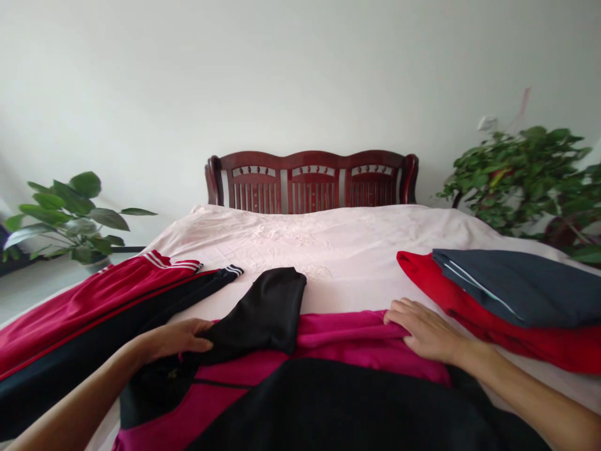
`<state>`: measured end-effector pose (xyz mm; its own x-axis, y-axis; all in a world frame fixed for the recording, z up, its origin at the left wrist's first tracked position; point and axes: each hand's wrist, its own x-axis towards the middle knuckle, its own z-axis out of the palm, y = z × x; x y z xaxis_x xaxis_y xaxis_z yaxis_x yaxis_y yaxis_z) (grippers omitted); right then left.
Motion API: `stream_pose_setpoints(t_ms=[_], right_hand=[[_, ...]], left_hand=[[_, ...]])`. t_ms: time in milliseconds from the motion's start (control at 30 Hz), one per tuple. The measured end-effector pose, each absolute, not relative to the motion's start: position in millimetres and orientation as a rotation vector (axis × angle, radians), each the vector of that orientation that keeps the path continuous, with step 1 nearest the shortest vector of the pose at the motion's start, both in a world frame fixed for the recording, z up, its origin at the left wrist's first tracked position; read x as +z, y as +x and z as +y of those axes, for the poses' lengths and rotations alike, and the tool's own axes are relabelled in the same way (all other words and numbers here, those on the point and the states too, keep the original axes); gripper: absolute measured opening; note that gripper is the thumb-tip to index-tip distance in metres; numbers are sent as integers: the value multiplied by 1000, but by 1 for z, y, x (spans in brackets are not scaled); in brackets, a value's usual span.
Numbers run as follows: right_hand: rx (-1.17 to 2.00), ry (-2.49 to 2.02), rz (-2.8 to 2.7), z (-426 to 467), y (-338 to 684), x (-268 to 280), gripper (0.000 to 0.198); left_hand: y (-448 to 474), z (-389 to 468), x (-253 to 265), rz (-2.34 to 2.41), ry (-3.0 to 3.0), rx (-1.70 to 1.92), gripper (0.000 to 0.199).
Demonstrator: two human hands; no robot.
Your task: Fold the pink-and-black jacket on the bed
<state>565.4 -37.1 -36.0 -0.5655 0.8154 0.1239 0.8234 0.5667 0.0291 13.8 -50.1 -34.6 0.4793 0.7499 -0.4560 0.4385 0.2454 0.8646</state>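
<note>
A magenta and black top (pixel 225 369) lies on the bed in front of me, with a black sleeve-like part (pixel 267 310) folded across it. My left hand (pixel 181 338) is closed on the edge of that black part, thumb toward me and fingertips partly hidden by the cloth. On the other side, my right hand (pixel 425 329) has its fingers curled over the magenta fabric near the far edge. A large black area of cloth (pixel 338 407) fills the foreground; I cannot tell whether it belongs to the top or to my own clothing.
Red and dark track garments (pixel 117 300) with white stripes lie at left. A folded dark grey garment (pixel 521 282) rests on a red one (pixel 558 351) at right. Beyond the pink bedsheet (pixel 375 232) stands a wooden headboard (pixel 312 181), flanked by leafy plants (pixel 70 213).
</note>
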Motion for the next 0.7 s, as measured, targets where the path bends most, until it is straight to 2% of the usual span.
stream_pose_setpoints(t_ms=[100,200,267,367,500,600,700], right_hand=[[-150,-1468,-2697,-36,553,-25,40],[-86,-1388,-2705,-41,538,-22,52],[57,-1374,-2740,-46,531,-27,54],[272,-1448,-2759,-51,531,-38,47],[489,-1607,-2684,-44,534,-38,52],[696,-1614,-2599,-32,523,-28,40],[694,-1477,-2524,-21,497,-21,36]], left_hand=[[23,-43,-36,1211,1390,286,42],[32,-38,-36,1226,1375,376,42],[35,-39,-37,1138,1311,457,42],[32,-42,-40,1093,1180,431,44],[30,-43,-42,1098,1107,406,48],[42,-37,-41,1136,1055,532,51],[59,-28,-38,1118,969,633,51]])
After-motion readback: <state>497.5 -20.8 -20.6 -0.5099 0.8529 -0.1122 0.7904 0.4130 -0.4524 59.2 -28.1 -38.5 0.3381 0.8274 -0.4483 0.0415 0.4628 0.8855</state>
